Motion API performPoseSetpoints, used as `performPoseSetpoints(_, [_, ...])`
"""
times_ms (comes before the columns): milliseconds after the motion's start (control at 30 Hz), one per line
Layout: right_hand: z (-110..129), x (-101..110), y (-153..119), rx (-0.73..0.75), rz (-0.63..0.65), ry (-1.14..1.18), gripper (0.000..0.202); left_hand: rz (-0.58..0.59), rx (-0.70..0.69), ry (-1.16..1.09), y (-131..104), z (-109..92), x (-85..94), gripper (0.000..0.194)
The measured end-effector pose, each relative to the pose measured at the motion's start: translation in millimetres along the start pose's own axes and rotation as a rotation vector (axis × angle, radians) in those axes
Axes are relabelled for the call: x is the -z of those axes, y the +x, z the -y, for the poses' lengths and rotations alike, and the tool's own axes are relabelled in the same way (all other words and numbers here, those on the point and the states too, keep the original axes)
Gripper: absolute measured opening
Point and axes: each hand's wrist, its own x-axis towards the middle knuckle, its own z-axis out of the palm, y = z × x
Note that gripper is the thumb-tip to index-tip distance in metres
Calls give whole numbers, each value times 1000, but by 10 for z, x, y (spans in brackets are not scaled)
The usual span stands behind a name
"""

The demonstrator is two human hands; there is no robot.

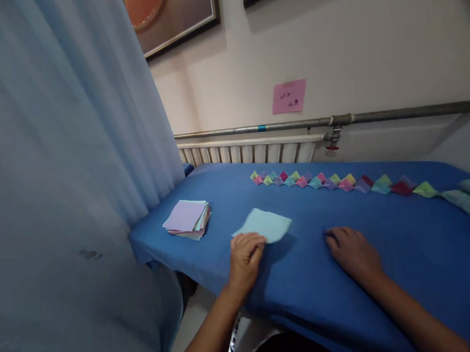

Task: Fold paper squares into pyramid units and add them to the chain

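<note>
Blue sheet (308, 270), right hand (354, 252) palm-down

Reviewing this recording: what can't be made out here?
All in the head view:
- Pale sheet's near edge: partly covered by the left hand.
- Anything beneath the right hand: hidden by the hand itself.
- Number of sheets in the paper stack: too thin and overlapped to count.
- Paper chain's joins: too small.
- Framed pictures: cut off by the top edge.
</note>
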Motion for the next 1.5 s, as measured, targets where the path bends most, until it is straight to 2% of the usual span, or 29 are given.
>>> performPoseSetpoints(100, [103, 115, -37, -73, -2, 239, 21, 197, -61, -392, -182, -232, -131, 25])
performPoseSetpoints(133, [140, 158, -62, -77, 5, 254, 21, 274, -59, -475, -245, -270, -151, 23])
performPoseSetpoints(233, [172, 216, -143, -125, 1, 229, 20, 400, -73, -551, -388, -244, -205, 21])
performPoseSetpoints(333, [84, 219, -255, -178, -9, 240, 22, 495, -146, -550, -435, -142, -289, 24])
performPoseSetpoints(500, [10, 370, -554, -190, 20, 365, 20, 518, -226, -486, -447, -149, -291, 25])
performPoseSetpoints(733, [46, 625, -841, -163, 89, 542, 16, 551, -225, -485, -427, -161, -250, 23])
performPoseSetpoints(867, [53, 775, -1013, -193, 153, 706, 34, 554, -215, -499, -432, -164, -250, 22])
performPoseSetpoints(933, [75, 854, -1101, -163, 202, 765, 45, 567, -198, -506, -430, -181, -230, 21])
performPoseSetpoints(1000, [119, 913, -1175, -71, 261, 721, 52, 584, -174, -519, -424, -203, -197, 21])
performPoseSetpoints(1100, [208, 930, -1240, 28, 328, 532, 54, 603, -145, -550, -420, -228, -141, 22])
performPoseSetpoints(1267, [306, 858, -1263, 74, 330, 301, 48, 640, -130, -550, -453, -235, -44, 21])
performPoseSetpoints(1500, [289, 816, -1336, 168, 285, 286, 30, 635, -179, -530, -534, -154, 98, 21])
